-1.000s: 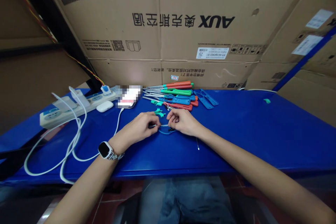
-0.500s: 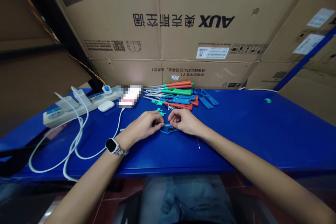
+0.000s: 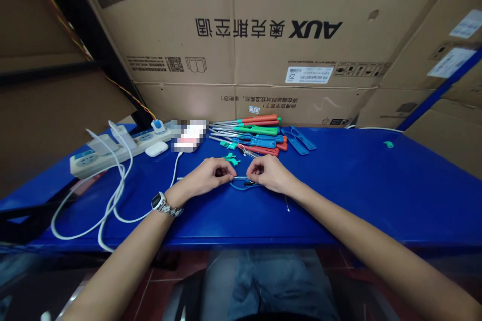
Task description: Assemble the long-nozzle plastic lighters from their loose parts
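My left hand [image 3: 208, 176] and my right hand [image 3: 269, 173] meet at the middle of the blue table [image 3: 357, 195], both pinched on a small blue tool with a thin metal shaft [image 3: 241, 181]. The shaft runs between my fingertips and the blue loop of the tool lies on the table just below them. A small teal plastic piece [image 3: 231, 159] lies right behind my left hand. A watch sits on my left wrist.
A pile of red, green and blue handled tools [image 3: 259, 136] lies behind my hands. A white power strip [image 3: 113, 153] with white cables [image 3: 113, 200], an earbud case [image 3: 156, 149] and a phone are at the left. Cardboard boxes [image 3: 263, 45] wall the back. A thin pin [image 3: 286, 203] lies near my right wrist.
The view has shifted slightly; my hands stay pinched on the small blue tool, with the left wrist turned a little. Nothing else on the table has moved.
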`<state>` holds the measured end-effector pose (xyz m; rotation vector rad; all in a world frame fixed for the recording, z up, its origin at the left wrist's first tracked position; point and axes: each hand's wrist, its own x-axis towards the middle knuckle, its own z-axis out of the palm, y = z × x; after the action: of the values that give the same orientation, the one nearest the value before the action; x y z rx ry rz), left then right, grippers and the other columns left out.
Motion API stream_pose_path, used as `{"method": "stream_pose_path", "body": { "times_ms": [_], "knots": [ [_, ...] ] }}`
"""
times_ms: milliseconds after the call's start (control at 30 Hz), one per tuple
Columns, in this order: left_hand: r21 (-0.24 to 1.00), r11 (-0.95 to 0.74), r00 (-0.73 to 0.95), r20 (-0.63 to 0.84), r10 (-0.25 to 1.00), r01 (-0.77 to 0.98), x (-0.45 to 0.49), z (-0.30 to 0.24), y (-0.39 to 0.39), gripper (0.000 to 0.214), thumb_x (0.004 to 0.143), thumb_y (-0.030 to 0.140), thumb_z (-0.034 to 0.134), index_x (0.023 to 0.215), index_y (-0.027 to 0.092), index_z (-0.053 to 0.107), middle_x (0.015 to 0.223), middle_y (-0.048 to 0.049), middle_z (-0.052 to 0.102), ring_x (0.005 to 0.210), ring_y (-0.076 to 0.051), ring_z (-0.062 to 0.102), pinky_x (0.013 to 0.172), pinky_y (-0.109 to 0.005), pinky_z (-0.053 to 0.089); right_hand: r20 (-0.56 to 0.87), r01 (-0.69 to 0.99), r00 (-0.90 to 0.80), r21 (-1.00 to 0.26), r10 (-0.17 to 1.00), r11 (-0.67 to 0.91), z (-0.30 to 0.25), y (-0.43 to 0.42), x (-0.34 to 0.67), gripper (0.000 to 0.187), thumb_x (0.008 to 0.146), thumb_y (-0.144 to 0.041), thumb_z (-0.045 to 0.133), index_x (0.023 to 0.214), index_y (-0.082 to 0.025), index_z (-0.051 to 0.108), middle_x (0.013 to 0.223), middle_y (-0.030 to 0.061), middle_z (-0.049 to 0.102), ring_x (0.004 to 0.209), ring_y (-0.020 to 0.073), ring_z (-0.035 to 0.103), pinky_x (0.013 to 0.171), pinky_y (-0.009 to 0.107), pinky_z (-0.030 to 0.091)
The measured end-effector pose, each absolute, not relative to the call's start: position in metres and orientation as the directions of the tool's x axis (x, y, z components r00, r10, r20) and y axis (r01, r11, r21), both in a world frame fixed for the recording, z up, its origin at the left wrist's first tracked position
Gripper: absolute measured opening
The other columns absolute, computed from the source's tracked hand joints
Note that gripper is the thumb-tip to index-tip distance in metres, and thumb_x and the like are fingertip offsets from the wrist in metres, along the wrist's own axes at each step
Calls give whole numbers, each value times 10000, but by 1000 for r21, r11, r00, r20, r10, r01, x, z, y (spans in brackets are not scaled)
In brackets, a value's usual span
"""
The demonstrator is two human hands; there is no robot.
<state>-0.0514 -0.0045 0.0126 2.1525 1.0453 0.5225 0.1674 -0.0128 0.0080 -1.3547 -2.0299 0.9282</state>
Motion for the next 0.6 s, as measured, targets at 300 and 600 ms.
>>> {"method": "stream_pose_path", "body": {
  "times_ms": [300,600],
  "knots": [
    [695,-455,608,31,793,558,-78,24,-2,251,843,381,626,914,168,737,910,-53,733,809,-174,648,749,-269,501,65,540,-376,-796,924,275,5,-13,171,80,719,-97,621,703,-139,687,660,10,678,585,109,571,567,212,421],
    [668,-485,609,59,791,564,-76,19,-1,180,823,321,663,878,168,740,853,-48,696,739,-156,614,669,-256,471,71,533,-385,-797,920,284,2,-12,171,87,719,-96,607,718,-138,684,675,17,662,606,119,570,578,223,431]
  ]
}}
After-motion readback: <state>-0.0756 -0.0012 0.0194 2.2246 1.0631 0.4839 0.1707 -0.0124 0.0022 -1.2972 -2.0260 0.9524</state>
